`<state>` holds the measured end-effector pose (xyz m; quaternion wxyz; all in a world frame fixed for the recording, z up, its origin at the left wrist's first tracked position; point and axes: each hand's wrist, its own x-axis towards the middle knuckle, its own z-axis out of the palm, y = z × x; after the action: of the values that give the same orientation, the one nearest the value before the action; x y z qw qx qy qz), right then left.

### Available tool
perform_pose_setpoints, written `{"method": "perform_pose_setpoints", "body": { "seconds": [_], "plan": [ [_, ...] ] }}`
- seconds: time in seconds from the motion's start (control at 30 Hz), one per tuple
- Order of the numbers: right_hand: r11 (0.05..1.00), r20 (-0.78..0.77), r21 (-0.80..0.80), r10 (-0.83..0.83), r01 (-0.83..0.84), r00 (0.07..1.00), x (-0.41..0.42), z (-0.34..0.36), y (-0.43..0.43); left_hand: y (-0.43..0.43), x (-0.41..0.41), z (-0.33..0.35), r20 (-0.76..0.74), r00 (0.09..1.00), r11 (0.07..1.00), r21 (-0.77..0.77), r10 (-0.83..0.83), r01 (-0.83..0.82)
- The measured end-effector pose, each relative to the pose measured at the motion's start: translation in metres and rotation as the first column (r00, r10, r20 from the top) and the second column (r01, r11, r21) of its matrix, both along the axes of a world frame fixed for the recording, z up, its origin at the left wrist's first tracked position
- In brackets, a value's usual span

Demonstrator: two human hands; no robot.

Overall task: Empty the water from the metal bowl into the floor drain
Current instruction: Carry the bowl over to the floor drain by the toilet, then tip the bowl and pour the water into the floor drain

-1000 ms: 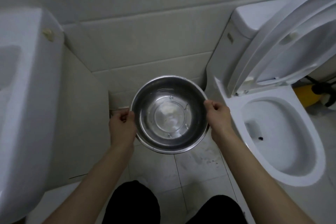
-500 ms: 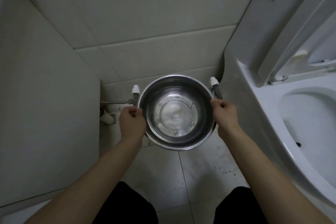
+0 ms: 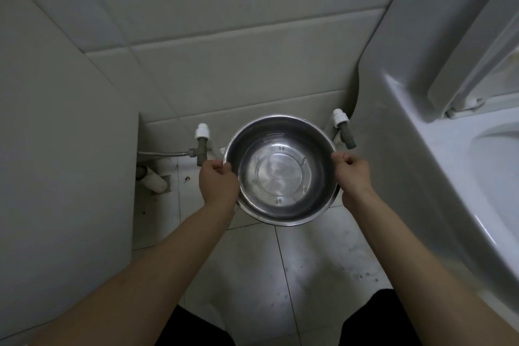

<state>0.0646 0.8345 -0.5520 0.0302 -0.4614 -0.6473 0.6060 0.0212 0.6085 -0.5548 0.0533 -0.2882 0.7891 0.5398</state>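
Down between the toilet and a pale cabinet side, the metal bowl is held level over the tiled floor, close to the back wall. Left hand has its fingers curled tight over the rim on one side, right hand does the same on the opposite side, so both are closed on the rim with nothing else in them. You can see a shallow layer of water sitting in the bottom; the surface line shows against the far wall of the bowl.

Progress-wise I'd say barely started on the actual emptying. The bowl looks carried into place, but it's not tipped and no water is running out. Honestly I can't spot the floor drain at all; my guess is it's hidden right under the bowl or back by the two angle valves near the wall, but that's a guess.

What's left: line it up over the drain, tip the far edge down, let it all run out. Pouring low should keep it from splashing across those tiles.
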Motion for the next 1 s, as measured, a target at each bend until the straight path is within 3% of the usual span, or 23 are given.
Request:
{"method": "perform_pose_setpoints", "body": {
  "seconds": [0.53, 1.0],
  "plan": [
    [0.998, 0.073, 0.036, 0.045, -0.048, 0.996, -0.028, -0.054, 0.007, 0.004, -0.014, -0.056, 0.095, 0.994, 0.999, -0.007, 0.052, -0.052],
    [0.995, 0.068, 0.073, 0.058, -0.063, 0.996, -0.029, -0.075, 0.015, 0.008, -0.009, -0.089, 0.098, 0.995, 0.999, -0.040, 0.000, 0.003]
  ]
}}
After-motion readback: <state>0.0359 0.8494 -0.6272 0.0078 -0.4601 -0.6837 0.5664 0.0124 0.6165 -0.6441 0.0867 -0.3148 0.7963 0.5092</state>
